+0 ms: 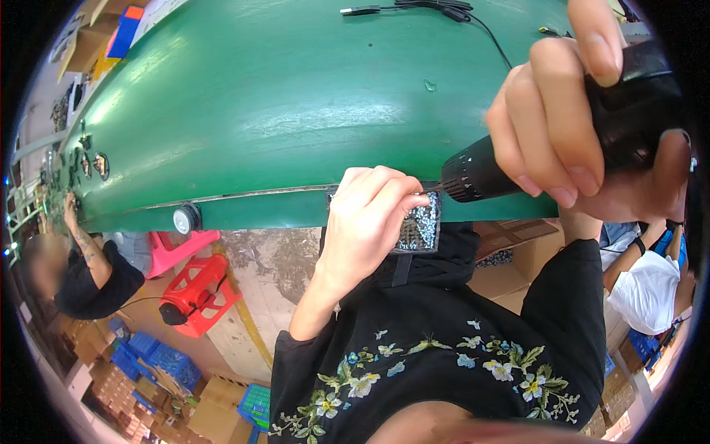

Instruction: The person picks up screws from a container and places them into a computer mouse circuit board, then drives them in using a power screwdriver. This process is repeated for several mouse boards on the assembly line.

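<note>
My right hand (pixel 555 122) is wrapped round a black electric screwdriver (pixel 481 172) with a ribbed, marked collar. The tool lies nearly level, its nose pointing left toward my left fingertips. My left hand (pixel 373 218) is closed, thumb and fingers pressed together near the tool's tip. Whatever they pinch is hidden or too small to make out. Under and beside that hand, at the table's near edge, sits a small dark tray (pixel 420 229) of many tiny shiny pieces that look like screws.
The green table (pixel 281 111) stretches ahead. A black cable (pixel 444 7) with a USB plug lies at its far side. A round black-and-white knob (pixel 187 218) sits at the near edge. Red stools (pixel 200 296), cardboard boxes (pixel 510 277) and blue crates (pixel 159 355) stand below. Other people sit left and right.
</note>
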A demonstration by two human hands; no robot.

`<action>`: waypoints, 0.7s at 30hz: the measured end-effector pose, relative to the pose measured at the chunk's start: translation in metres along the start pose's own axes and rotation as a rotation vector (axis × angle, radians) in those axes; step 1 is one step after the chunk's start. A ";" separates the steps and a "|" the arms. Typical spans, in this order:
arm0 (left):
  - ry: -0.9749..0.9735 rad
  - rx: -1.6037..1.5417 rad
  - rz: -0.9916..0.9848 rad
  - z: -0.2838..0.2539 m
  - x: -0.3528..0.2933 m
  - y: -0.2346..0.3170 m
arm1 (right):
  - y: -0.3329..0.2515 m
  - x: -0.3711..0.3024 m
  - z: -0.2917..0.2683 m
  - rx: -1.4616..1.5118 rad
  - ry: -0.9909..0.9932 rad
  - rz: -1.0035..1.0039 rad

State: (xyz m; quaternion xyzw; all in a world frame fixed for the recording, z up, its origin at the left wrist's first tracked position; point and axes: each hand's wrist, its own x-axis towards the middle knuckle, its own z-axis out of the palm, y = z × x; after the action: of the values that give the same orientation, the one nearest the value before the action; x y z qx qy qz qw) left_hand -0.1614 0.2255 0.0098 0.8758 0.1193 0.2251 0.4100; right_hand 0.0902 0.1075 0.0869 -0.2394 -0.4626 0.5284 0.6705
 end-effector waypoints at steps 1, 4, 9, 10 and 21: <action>0.001 -0.010 0.008 0.002 0.001 -0.001 | 0.001 0.000 -0.002 0.000 -0.009 -0.004; 0.000 -0.013 0.028 -0.001 0.007 0.003 | 0.000 0.010 0.001 -0.007 -0.043 -0.024; -0.025 0.040 -0.023 -0.010 0.001 -0.005 | 0.009 0.028 0.005 0.049 -0.140 -0.072; -0.031 0.012 0.009 -0.009 0.002 -0.004 | 0.025 0.036 0.003 0.064 -0.168 -0.089; 0.059 0.128 0.165 -0.031 0.007 -0.006 | 0.030 0.033 0.045 -0.001 0.376 0.005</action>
State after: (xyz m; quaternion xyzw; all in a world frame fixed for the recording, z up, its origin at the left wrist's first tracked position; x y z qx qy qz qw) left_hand -0.1707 0.2527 0.0249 0.9000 0.0727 0.2756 0.3297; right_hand 0.0373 0.1405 0.0954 -0.3353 -0.3289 0.4759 0.7436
